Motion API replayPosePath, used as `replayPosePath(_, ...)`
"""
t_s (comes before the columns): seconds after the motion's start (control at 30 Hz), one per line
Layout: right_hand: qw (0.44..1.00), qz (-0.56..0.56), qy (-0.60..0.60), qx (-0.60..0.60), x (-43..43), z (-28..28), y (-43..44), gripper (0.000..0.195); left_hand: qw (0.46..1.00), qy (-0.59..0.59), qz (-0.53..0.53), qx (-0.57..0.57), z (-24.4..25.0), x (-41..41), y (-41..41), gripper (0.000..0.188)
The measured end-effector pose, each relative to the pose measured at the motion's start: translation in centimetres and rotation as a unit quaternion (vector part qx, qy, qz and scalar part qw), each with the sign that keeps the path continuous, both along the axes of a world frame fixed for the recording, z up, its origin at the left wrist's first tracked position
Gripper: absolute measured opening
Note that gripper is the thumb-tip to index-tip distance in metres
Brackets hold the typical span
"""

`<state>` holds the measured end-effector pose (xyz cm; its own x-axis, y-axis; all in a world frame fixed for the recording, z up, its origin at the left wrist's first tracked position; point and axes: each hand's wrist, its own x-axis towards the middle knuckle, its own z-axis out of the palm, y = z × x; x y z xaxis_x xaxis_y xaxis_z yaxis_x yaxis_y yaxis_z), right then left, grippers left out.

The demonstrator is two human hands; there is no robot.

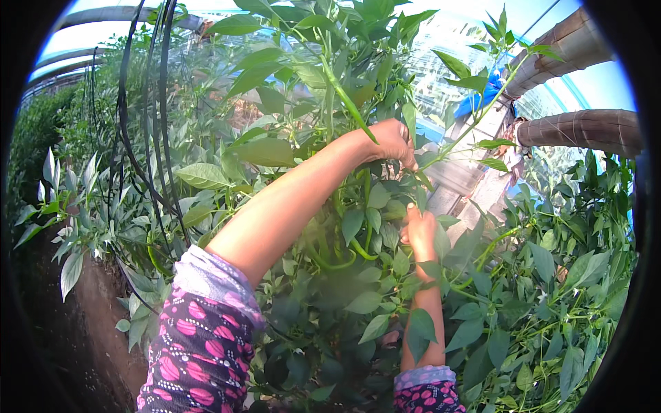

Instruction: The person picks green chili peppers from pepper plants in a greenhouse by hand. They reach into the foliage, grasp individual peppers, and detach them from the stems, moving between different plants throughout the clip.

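Observation:
My left hand (396, 144) reaches in over a leafy green chili pepper plant (366, 199), its fingers bent down at a stem near the upper middle. Whether it grips that stem is not plain. Lower and to the right, my right hand (421, 229) is among the leaves with its thumb up; leaves hide what its fingers touch. A long green chili pepper (347, 100) hangs above and across my left wrist. Several curved green peppers (335, 264) hang in the foliage below my left forearm.
Black hoses or cords (155, 113) hang at the left. Bamboo poles (578, 129) and a pale post (472, 149) with blue cloth (477, 98) stand at the upper right, before plastic sheeting. More pepper plants grow on both sides, and bare soil (98, 320) shows at the lower left.

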<state>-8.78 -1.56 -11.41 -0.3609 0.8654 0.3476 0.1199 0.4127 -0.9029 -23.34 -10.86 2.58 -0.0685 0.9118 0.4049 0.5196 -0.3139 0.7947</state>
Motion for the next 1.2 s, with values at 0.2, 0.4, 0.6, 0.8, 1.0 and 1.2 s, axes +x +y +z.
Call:
replayPosePath(0.2,0.984,-0.061,-0.018,0.165,-0.2,-0.3,-3.5,0.032,0.890,0.303,0.327,0.096,-2.3,0.8,2.1,0.010)
replayPosePath(0.4,0.942,-0.141,-0.051,0.299,-0.4,-0.1,-5.6,0.026,0.888,0.183,0.326,0.268,-3.1,3.3,3.1,0.022)
replayPosePath(0.6,0.954,0.018,0.163,0.251,-0.7,-1.2,-1.7,0.028,0.908,0.028,0.275,0.313,-3.9,3.9,4.1,0.027)
replayPosePath(0.8,0.975,0.123,0.151,0.109,-0.7,0.3,2.7,0.020,0.917,-0.230,0.238,0.222,-3.2,4.6,6.4,0.011)
replayPosePath(1.0,0.937,0.008,0.065,0.344,-1.8,-1.1,13.4,0.025,0.930,0.116,0.272,0.217,-4.1,2.7,6.8,0.067)
replayPosePath(1.2,0.942,0.197,0.248,-0.110,-1.4,2.2,1.8,0.028,0.893,0.057,0.395,0.209,-4.5,0.7,10.1,0.053)
